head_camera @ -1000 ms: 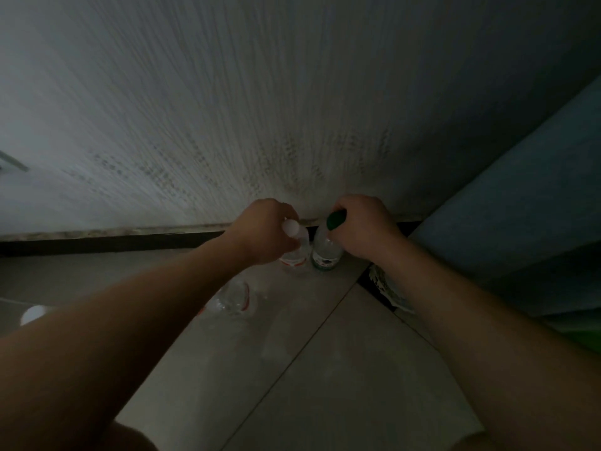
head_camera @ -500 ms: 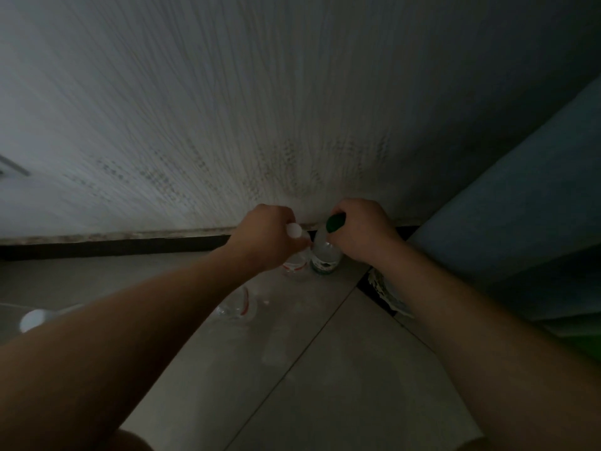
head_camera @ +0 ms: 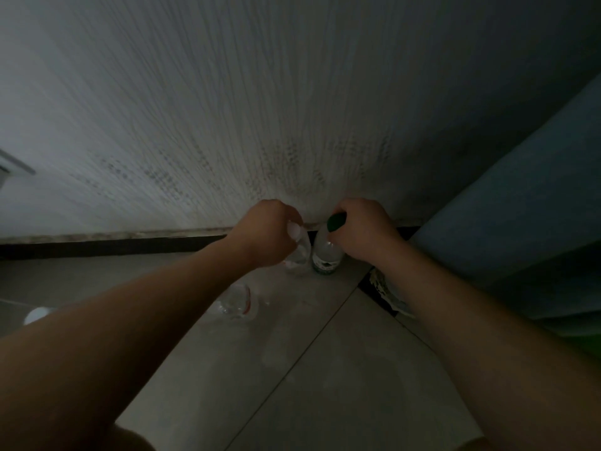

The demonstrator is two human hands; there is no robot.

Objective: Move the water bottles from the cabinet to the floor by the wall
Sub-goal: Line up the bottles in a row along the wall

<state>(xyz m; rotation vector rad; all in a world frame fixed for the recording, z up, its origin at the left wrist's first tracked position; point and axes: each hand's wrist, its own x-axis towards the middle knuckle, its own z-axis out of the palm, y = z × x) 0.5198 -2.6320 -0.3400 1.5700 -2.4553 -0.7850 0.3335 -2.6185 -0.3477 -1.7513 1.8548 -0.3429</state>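
Against finely ribbed pale wall [head_camera: 227, 109], on smooth grey floor tiles [head_camera: 325, 369]: well under way, judging by three bottles down. Left hand [head_camera: 266, 236] curled round neck of white-capped bottle [head_camera: 300, 253], right hand [head_camera: 361, 232] wrapped over green-capped bottle [head_camera: 325, 255]. Both upright, side by side at the dark skirting, seemingly seated. Just nearer, third bottle [head_camera: 237, 302]: clear crinkly plastic, red-banded. Left to do: release, fetch any more; cabinet contents out of sight.

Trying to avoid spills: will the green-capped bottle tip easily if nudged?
Probably: the green-capped bottle looks upright, tall and narrow, on the smooth floor, so a nudge near its cap could topple it. Once down, its round body would likely roll. The right hand gripping its top steadies it.
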